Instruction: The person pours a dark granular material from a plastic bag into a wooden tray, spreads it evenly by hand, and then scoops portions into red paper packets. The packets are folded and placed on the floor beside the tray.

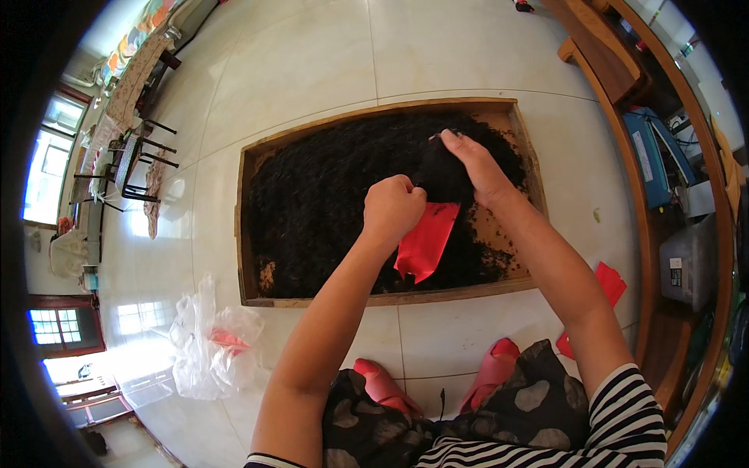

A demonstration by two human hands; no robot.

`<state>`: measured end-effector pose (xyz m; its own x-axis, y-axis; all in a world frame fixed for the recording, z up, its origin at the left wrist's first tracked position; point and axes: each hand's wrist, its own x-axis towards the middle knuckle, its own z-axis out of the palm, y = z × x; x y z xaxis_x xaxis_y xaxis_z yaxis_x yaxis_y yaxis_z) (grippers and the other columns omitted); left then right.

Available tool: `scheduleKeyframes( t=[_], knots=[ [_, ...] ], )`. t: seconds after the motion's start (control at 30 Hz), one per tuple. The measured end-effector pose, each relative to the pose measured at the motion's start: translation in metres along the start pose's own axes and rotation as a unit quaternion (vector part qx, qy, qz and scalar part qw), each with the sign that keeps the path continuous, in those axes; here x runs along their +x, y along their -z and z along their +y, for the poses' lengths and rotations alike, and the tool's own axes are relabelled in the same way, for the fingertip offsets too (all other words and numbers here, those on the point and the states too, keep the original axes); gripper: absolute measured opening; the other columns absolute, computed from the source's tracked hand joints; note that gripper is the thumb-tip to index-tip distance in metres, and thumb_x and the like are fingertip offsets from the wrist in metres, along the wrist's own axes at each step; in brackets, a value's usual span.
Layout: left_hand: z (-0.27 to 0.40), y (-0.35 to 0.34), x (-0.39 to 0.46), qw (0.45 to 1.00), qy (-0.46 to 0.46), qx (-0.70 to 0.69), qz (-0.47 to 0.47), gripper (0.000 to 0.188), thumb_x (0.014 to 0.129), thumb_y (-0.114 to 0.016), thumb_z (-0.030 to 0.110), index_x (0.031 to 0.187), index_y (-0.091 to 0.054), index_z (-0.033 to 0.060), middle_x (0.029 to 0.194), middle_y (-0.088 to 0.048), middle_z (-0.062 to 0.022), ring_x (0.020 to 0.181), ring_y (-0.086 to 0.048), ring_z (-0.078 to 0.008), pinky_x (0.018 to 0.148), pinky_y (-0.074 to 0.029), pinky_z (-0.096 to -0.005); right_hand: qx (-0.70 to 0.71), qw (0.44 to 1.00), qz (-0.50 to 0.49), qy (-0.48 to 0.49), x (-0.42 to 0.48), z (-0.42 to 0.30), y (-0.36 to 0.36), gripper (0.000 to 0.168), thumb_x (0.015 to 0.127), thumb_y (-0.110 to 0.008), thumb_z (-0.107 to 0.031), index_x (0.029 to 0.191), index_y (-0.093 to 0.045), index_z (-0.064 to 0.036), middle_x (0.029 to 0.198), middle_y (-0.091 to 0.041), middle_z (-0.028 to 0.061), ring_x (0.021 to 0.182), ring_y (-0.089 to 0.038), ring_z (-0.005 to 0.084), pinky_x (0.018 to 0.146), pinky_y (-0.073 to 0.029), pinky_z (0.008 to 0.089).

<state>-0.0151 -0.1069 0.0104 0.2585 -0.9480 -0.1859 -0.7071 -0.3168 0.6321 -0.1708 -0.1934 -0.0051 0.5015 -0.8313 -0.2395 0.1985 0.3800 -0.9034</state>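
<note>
My left hand is closed on the upper edge of a red packet, which hangs over a shallow wooden tray. A thick layer of loose, dark, fibrous dried material covers most of the tray. My right hand is at the tray's right part, with its thumb up and a clump of the dark material against its palm. That clump hangs just above the packet's mouth. The fingers of the right hand are mostly hidden by the clump.
Clear plastic bags with something red inside lie on the tiled floor at left. More red packets are beside my right arm. A wooden cabinet runs along the right. My feet in pink slippers stand before the tray.
</note>
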Motion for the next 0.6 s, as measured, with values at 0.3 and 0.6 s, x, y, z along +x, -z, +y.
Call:
scheduleKeyframes(
  t=[0.3, 0.6],
  knots=[
    [-0.008, -0.009, 0.006, 1.0, -0.009, 0.007, 0.014, 0.02, 0.082, -0.057, 0.017, 0.075, -0.064, 0.0001, 0.061, -0.064, -0.0126, 0.056, -0.065, -0.0216, 0.058, -0.052, -0.0331, -0.517, 0.834, -0.124, 0.15, -0.036, -0.015, 0.002, 0.048, 0.08, -0.061, -0.006, 0.128, -0.052, -0.005, 0.121, -0.054, 0.0159, 0.116, -0.051, 0.0316, 0.094, -0.045, 0.0365],
    [-0.019, -0.015, -0.001, 0.998, -0.032, 0.015, 0.044, 0.018, 0.08, -0.057, 0.016, 0.077, -0.065, 0.0003, 0.064, -0.065, -0.0149, 0.062, -0.067, -0.0259, 0.062, -0.052, -0.0355, -0.632, 0.729, -0.257, -0.059, -0.019, -0.026, -0.031, 0.038, 0.076, -0.063, -0.007, 0.113, -0.062, -0.002, 0.096, -0.067, 0.0187, 0.089, -0.063, 0.0337, 0.078, -0.051, 0.0384]
  ],
)
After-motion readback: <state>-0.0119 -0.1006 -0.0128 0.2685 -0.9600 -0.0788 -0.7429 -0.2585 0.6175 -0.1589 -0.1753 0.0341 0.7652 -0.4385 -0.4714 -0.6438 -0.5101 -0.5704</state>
